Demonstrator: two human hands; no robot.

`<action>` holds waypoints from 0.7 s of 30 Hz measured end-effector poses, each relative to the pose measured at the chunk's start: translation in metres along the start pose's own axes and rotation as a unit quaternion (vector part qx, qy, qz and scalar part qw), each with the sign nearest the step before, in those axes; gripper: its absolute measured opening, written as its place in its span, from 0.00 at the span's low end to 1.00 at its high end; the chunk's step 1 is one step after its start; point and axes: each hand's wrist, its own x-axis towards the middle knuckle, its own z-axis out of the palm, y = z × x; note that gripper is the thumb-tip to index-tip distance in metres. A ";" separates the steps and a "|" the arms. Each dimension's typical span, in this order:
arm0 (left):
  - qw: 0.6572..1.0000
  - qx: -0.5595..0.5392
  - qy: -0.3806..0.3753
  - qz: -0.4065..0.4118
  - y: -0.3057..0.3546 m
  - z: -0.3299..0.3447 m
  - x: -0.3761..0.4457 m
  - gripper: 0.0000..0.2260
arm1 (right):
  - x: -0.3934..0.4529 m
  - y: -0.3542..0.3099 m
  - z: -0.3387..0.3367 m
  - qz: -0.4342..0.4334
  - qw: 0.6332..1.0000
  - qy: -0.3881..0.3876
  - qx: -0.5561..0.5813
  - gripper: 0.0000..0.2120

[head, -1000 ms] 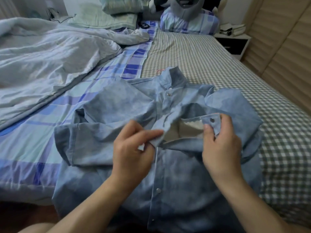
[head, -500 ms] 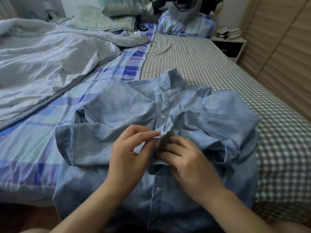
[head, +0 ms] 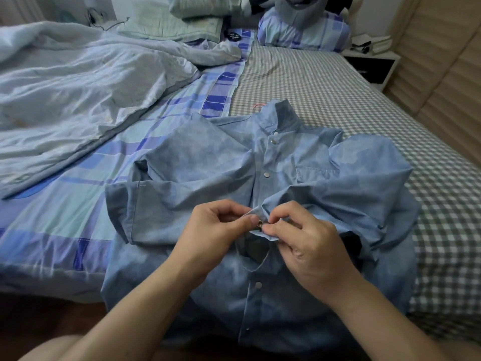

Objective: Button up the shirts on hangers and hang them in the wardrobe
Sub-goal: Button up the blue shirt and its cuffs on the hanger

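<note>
A light blue short-sleeved shirt (head: 197,168) lies front-up on the bed, collar pointing away from me. A red hanger hook (head: 257,106) peeks out behind the collar. The top snaps down to one on the chest (head: 266,174) look fastened. My left hand (head: 216,235) pinches the left edge of the placket at mid-chest. My right hand (head: 309,243) pinches the right edge against it, and a metal snap (head: 259,224) shows between my fingertips. Below my hands the front gapes open, with further snaps lower down.
A crumpled pale duvet (head: 78,87) covers the left half of the bed. The right half shows a checked sheet (head: 325,89). Pillows and a plush toy (head: 304,24) sit at the head. A nightstand (head: 372,63) and slatted wooden wardrobe doors (head: 447,74) stand to the right.
My right hand let the flipped-open right front drop back, then came across to meet my left hand. Both now pinch the placket edges together at one snap.
</note>
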 end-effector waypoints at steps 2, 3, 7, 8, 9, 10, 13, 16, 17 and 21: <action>1.000 -0.004 -0.009 -0.001 0.001 0.000 0.000 0.04 | 0.000 0.000 -0.001 0.003 1.000 0.005 0.003 0.06; 1.000 -0.001 -0.013 0.003 0.000 -0.001 0.000 0.05 | -0.001 0.000 -0.001 0.005 1.000 0.011 0.004 0.05; 0.999 0.021 -0.024 0.017 -0.002 -0.002 0.000 0.08 | -0.002 -0.003 -0.001 0.006 0.999 0.046 0.018 0.04; 0.999 0.024 -0.027 0.020 -0.002 -0.002 -0.001 0.07 | -0.002 -0.004 -0.001 0.007 0.999 0.049 0.022 0.05; 0.999 0.027 -0.032 0.024 -0.003 -0.002 -0.002 0.05 | -0.001 -0.004 -0.001 0.009 0.998 0.047 0.027 0.06; 0.998 0.029 -0.038 0.027 -0.003 -0.002 -0.003 0.04 | -0.001 -0.004 -0.001 0.014 0.999 0.041 0.030 0.07; 0.997 0.033 -0.055 0.051 -0.003 -0.002 -0.005 0.05 | -0.001 -0.002 -0.003 0.030 0.999 0.028 0.033 0.04; 0.992 0.071 -0.063 0.088 -0.003 -0.004 -0.006 0.07 | -0.002 -0.002 -0.003 0.050 0.997 0.033 0.044 0.08; 0.990 0.082 -0.066 0.096 -0.004 -0.005 -0.006 0.09 | -0.002 -0.003 -0.003 0.055 0.997 0.033 0.050 0.09; 0.976 0.149 -0.085 0.135 -0.007 -0.005 -0.009 0.15 | -0.002 -0.001 -0.001 0.086 0.993 0.034 0.073 0.12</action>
